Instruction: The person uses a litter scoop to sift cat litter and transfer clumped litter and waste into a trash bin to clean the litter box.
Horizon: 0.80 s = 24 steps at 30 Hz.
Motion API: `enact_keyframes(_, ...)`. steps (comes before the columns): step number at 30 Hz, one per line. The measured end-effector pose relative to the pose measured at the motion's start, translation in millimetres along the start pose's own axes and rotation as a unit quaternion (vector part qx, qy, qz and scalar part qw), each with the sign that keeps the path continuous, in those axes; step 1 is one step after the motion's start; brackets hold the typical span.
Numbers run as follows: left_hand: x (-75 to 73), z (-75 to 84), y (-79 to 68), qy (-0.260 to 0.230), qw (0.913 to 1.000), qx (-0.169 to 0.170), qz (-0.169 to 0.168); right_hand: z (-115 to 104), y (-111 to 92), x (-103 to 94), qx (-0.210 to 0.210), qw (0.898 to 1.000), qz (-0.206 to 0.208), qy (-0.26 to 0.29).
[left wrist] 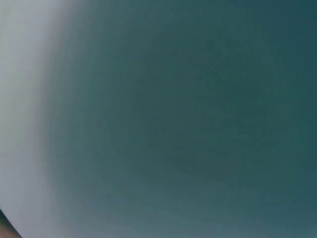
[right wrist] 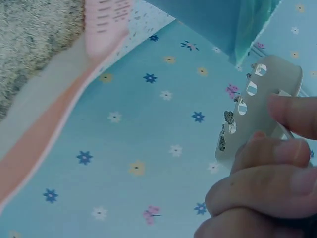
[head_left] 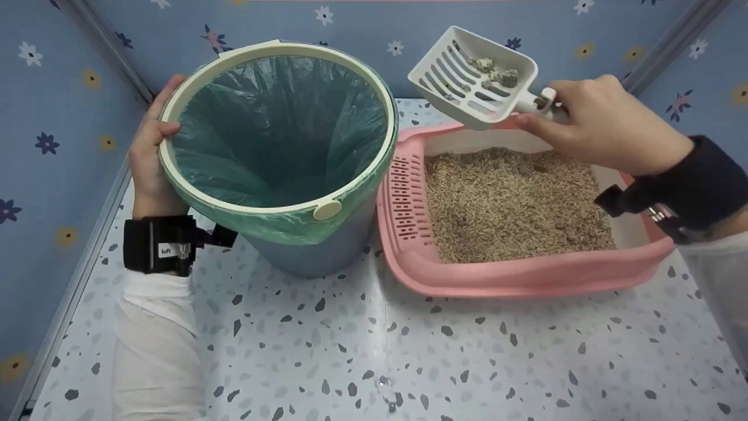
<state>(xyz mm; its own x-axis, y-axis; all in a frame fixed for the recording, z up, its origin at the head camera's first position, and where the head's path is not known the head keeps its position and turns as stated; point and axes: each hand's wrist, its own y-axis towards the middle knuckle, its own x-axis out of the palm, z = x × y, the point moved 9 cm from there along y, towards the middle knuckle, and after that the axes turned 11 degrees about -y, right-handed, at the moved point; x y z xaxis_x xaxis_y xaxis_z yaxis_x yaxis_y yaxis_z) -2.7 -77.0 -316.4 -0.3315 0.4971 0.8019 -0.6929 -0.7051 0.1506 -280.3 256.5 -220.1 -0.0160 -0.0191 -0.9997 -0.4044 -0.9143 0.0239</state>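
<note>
A light blue trash can [head_left: 310, 257] with a cream rim ring stands at left, lined with a green plastic bag [head_left: 280, 131]. My left hand [head_left: 152, 155] grips its left side, thumb hooked over the rim. The left wrist view is just a blurred blue-green surface. My right hand [head_left: 613, 123] holds a white slotted litter scoop [head_left: 453, 110] by its handle, above the back edge of a pink litter box [head_left: 514, 275]. Several greyish clumps [head_left: 508, 78] lie in the scoop. In the right wrist view, curled fingers [right wrist: 262, 186] wrap the handle and clumps show along the slots.
Tan granular litter [head_left: 514, 204] fills the box, which has a perforated ledge [head_left: 403, 199] on the side by the trash can. Blue flowered panels [head_left: 58, 175] rise at the back and sides. The floor [head_left: 350, 351] is white with grey speckles.
</note>
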Motion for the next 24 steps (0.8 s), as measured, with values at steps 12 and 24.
enact_keyframes(12,0.0,-0.3,0.0,0.009,0.9999,-0.004,-0.002,-65.3,57.9,-17.8,-0.100,0.991,0.005,-0.085)
enact_keyframes(24,-0.1,1.3,-2.0,-0.007,1.0000,0.001,0.002,-157.2,65.6,-20.4,-0.260,0.898,0.178,-0.308)
